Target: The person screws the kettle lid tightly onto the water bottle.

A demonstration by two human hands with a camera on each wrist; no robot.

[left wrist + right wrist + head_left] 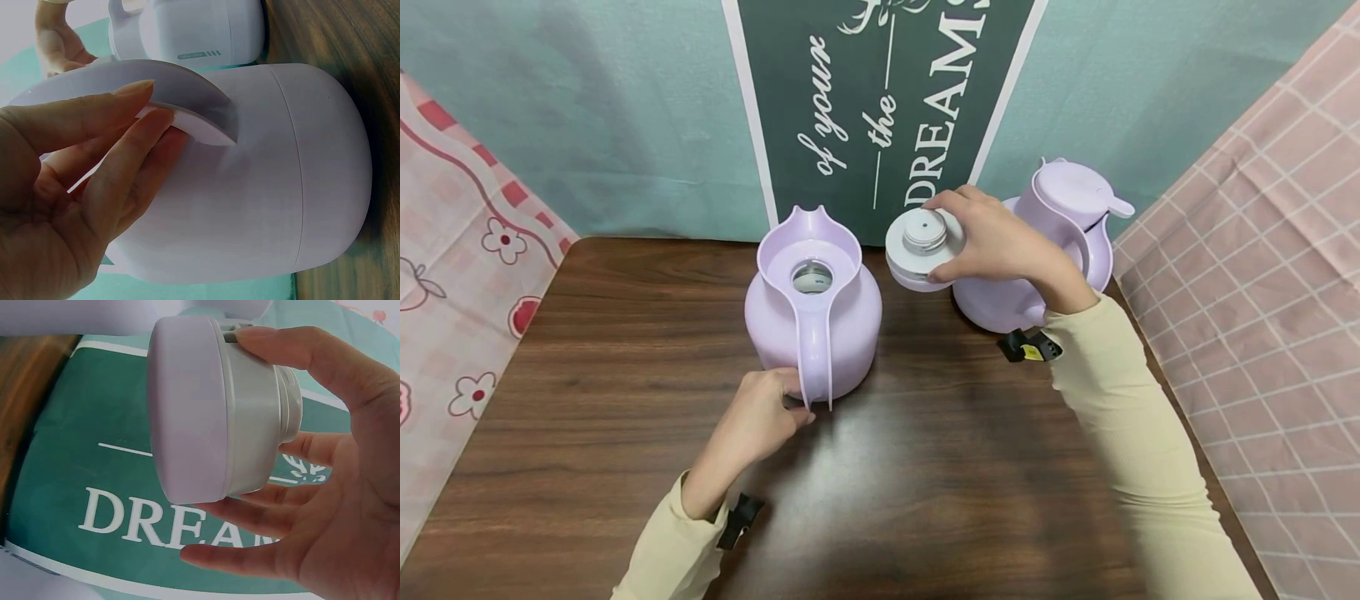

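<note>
A lilac thermos jug [856, 333] stands upright on the table, its round mouth [812, 277] uncovered. My left hand [763, 412] pinches the lower end of its handle [813, 350] between thumb and fingers, which the left wrist view shows close up. To the right of the jug, my right hand [988, 237] holds a lid [917, 265] in the air by its rim. The lid is upside down, with its white threaded stopper up and its lilac cap [187, 419] below. Behind the right forearm is a second lilac jug [992, 304], its own lid [1075, 187] on and partly hidden.
The dark wooden table [625, 400] meets a teal cloth [647, 100] with a green lettered panel [850, 83] at the back. Pink checked cloth [1262, 292] stands at the right, flowered cloth [467, 308] at the left.
</note>
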